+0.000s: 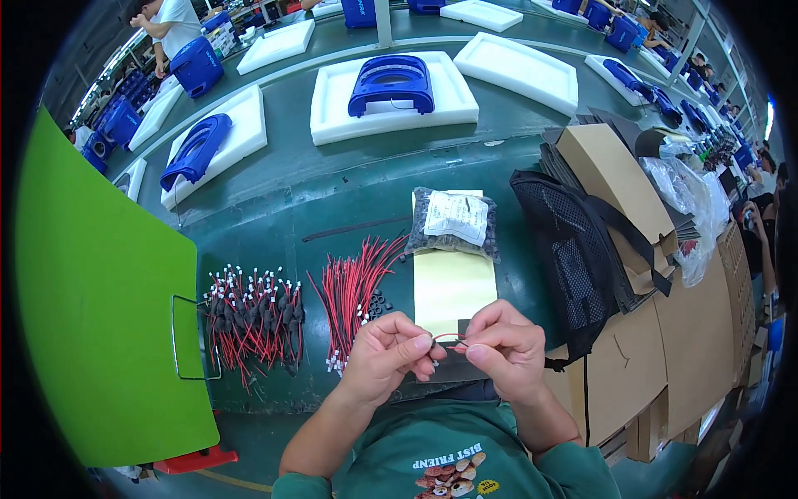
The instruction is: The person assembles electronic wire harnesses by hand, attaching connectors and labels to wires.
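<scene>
Left hand point(389, 353) and right hand point(507, 349), fingers curled tight, pinch one thin red wire point(450, 338) between fingertips above the desk's point(332, 200) near edge; a small dark piece, possibly, at the pinch.

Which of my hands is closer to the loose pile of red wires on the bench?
Left. The left hand sits just right of the pile of red wires, nearly touching; the right hand is farther right, beyond it.
</scene>
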`<move>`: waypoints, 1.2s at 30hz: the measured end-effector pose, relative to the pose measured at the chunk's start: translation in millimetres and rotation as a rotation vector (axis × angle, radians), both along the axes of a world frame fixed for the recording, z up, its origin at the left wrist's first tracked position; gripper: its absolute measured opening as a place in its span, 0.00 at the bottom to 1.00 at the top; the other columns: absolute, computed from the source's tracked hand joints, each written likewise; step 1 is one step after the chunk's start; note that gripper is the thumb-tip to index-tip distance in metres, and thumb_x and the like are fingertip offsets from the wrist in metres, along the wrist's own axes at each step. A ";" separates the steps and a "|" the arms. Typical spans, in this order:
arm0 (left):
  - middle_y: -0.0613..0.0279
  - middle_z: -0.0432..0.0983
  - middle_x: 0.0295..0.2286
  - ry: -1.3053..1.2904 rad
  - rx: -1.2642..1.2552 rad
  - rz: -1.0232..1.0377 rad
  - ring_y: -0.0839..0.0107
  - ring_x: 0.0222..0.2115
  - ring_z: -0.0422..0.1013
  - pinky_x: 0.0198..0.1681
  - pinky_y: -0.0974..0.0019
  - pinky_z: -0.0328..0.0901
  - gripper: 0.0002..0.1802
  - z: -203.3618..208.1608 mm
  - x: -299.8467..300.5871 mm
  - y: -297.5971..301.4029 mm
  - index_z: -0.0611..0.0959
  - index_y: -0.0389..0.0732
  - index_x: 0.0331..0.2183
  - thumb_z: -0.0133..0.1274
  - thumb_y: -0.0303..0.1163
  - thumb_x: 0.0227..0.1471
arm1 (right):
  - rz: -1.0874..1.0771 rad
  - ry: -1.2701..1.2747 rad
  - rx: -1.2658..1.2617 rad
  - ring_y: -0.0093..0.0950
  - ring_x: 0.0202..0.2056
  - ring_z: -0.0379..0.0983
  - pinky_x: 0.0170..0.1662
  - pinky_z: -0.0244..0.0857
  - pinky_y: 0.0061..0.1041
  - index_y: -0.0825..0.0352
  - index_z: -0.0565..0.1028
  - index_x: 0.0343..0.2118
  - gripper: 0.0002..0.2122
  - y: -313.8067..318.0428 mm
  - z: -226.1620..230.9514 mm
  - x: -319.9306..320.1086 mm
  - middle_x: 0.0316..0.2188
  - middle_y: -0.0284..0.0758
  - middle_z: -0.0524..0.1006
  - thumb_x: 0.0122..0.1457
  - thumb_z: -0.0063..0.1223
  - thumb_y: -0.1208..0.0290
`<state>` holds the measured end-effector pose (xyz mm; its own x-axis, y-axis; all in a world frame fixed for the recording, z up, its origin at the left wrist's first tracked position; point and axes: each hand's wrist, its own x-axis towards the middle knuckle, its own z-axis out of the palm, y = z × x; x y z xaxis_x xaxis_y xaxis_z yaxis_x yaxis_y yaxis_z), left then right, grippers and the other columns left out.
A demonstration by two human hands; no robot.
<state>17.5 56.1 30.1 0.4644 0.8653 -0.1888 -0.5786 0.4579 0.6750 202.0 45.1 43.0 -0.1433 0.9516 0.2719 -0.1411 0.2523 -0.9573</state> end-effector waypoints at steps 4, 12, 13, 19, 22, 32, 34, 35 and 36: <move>0.48 0.76 0.26 -0.047 -0.018 0.056 0.73 0.21 0.73 0.22 0.74 0.70 0.01 -2.4 0.6 -0.5 0.74 0.37 0.27 0.50 0.24 0.49 | -0.073 -0.111 0.037 0.19 0.25 0.66 0.27 0.59 0.15 0.70 0.77 0.22 0.02 -1.4 2.1 -2.6 0.25 0.35 0.70 0.43 0.56 0.82; 0.48 0.75 0.26 -0.033 0.011 0.132 0.71 0.20 0.73 0.22 0.73 0.70 0.01 -6.3 2.9 -2.9 0.73 0.37 0.28 0.48 0.23 0.50 | -0.079 -0.307 0.152 0.14 0.19 0.65 0.19 0.57 0.10 0.68 0.77 0.21 0.03 -2.2 2.5 -11.9 0.25 0.32 0.70 0.41 0.58 0.81; 0.48 0.75 0.26 -0.030 0.012 0.135 0.71 0.20 0.73 0.22 0.73 0.70 0.01 -7.5 2.7 -3.3 0.73 0.37 0.28 0.48 0.23 0.49 | -0.092 -0.301 0.157 0.14 0.20 0.65 0.19 0.58 0.11 0.68 0.77 0.21 0.03 -1.9 2.3 -12.1 0.24 0.32 0.70 0.41 0.58 0.81; 0.48 0.75 0.27 -0.040 0.021 0.123 0.72 0.22 0.74 0.24 0.73 0.71 0.01 -8.5 3.1 -1.8 0.73 0.37 0.28 0.49 0.23 0.50 | -0.128 -0.329 0.187 0.15 0.19 0.66 0.19 0.59 0.12 0.68 0.76 0.21 0.03 -1.2 0.6 -11.5 0.24 0.32 0.70 0.41 0.58 0.81; 0.49 0.75 0.27 -0.037 0.022 0.131 0.72 0.22 0.74 0.24 0.74 0.71 0.01 -9.5 5.0 -1.2 0.73 0.37 0.28 0.48 0.23 0.50 | -0.182 -0.419 0.289 0.17 0.19 0.66 0.19 0.60 0.13 0.67 0.76 0.20 0.03 0.9 -2.1 -13.0 0.23 0.32 0.70 0.40 0.58 0.80; 0.52 0.75 0.26 0.059 0.028 0.149 0.75 0.21 0.73 0.24 0.75 0.70 0.02 -13.6 8.4 -1.5 0.72 0.37 0.27 0.49 0.24 0.50 | -0.193 -0.534 0.397 0.21 0.19 0.70 0.20 0.63 0.18 0.65 0.75 0.18 0.03 2.8 -9.3 -14.0 0.22 0.31 0.71 0.38 0.58 0.78; 0.51 0.75 0.25 0.078 0.035 0.158 0.74 0.20 0.73 0.23 0.74 0.70 0.02 -15.5 9.1 -1.7 0.72 0.37 0.27 0.48 0.24 0.50 | -0.193 -0.536 0.395 0.21 0.19 0.70 0.20 0.63 0.18 0.65 0.75 0.17 0.03 2.7 -9.2 -13.3 0.22 0.31 0.71 0.38 0.58 0.78; 0.49 0.75 0.25 0.097 0.042 0.167 0.73 0.20 0.73 0.23 0.73 0.70 0.01 -15.8 9.3 -1.9 0.72 0.38 0.27 0.48 0.23 0.50 | -0.193 -0.537 0.394 0.22 0.19 0.70 0.20 0.63 0.18 0.65 0.74 0.17 0.03 2.4 -8.8 -13.0 0.22 0.30 0.72 0.38 0.58 0.78; 0.49 0.75 0.25 0.097 0.043 0.167 0.73 0.20 0.73 0.23 0.73 0.70 0.01 -15.4 9.4 -2.0 0.72 0.38 0.27 0.48 0.23 0.50 | -0.193 -0.537 0.394 0.22 0.19 0.70 0.20 0.63 0.18 0.65 0.74 0.17 0.03 2.3 -8.3 -12.7 0.22 0.30 0.72 0.38 0.58 0.78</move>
<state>26.9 54.1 14.7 0.2952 0.9370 -0.1869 -0.5754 0.3306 0.7481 189.4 47.3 34.7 -0.1927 0.8183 0.5416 0.4094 0.5687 -0.7135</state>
